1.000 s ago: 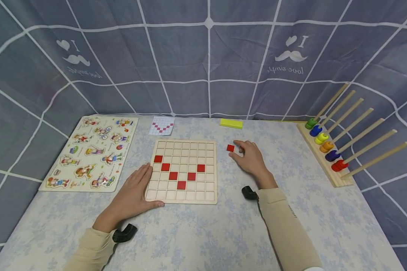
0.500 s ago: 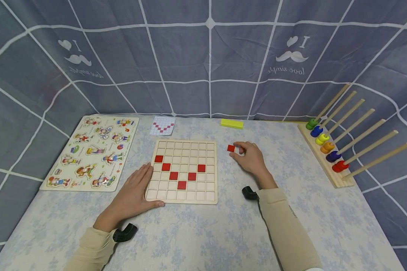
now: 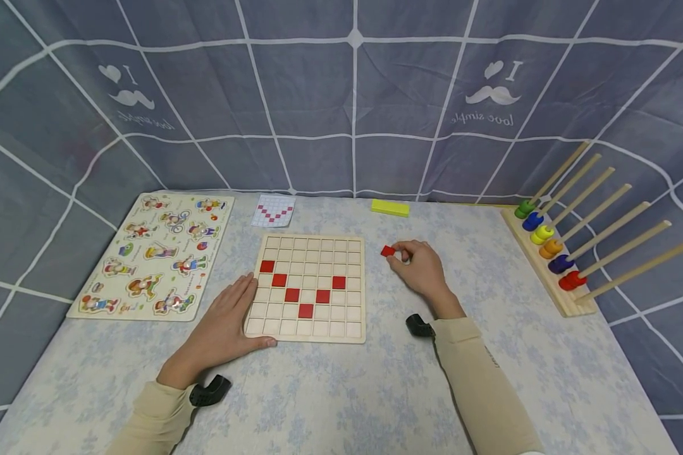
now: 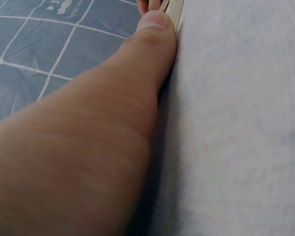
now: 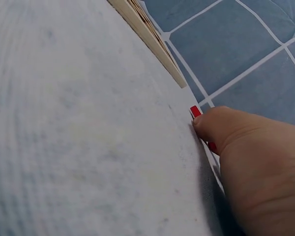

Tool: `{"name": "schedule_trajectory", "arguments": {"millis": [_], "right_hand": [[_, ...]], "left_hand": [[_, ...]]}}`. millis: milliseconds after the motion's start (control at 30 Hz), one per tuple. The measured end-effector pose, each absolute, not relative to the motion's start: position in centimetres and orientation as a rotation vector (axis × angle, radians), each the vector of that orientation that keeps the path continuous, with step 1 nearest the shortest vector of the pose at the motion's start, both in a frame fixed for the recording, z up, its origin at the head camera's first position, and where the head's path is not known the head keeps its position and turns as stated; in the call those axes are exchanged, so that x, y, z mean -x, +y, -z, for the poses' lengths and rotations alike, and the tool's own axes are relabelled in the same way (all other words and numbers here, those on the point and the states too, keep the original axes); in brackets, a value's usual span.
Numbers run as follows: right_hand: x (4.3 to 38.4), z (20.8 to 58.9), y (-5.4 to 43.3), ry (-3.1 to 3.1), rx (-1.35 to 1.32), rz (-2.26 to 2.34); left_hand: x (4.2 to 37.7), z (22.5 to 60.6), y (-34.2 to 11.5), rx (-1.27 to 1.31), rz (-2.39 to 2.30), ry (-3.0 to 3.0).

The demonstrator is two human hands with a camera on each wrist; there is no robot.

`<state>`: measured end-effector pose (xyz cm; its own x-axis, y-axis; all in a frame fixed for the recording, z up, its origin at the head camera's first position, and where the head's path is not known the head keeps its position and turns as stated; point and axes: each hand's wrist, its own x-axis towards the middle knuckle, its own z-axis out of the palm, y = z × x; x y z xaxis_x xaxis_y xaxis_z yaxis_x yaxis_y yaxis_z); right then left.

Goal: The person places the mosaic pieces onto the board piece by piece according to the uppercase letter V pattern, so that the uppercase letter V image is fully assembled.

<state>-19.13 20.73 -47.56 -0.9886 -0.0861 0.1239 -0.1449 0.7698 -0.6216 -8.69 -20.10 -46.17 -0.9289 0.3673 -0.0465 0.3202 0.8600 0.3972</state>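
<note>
A wooden grid board (image 3: 319, 249) lies on the table in the head view, with several red square tiles in its cells forming a lopsided V. My left hand (image 3: 222, 322) rests at its lower left corner, fairly straight fingers along the left edge and thumb at the near edge. In the left wrist view the thumb (image 4: 147, 44) touches the board's side. Right of the board, my right hand (image 3: 420, 268) pinches a small red square tile (image 3: 387, 251) between thumb and fingers. The right wrist view shows this red tile (image 5: 195, 112) at the thumb tip, close over the table.
A pattern card (image 3: 273, 210) with a pink V lies behind the board. A yellow block (image 3: 390, 208) is at the back. To the left lies a picture puzzle board (image 3: 153, 253); to the right, a peg stand (image 3: 546, 268) with coloured beads. A tiled-pattern cloth (image 3: 319, 95) hangs behind.
The right fingers have closed onto the red tile, which now sits tilted at the fingertips, after lying flat beside them. The left hand and the board have stayed in place.
</note>
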Motion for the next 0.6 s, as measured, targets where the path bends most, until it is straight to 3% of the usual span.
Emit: {"name": "schedule_trajectory", "arguments": {"millis": [600], "right_hand": [[18.3,46.8,19.7,-2.794,-0.366,-1.189]], "left_hand": [[8.6,46.1,-20.1,-0.558,-0.602,2.923]]}}
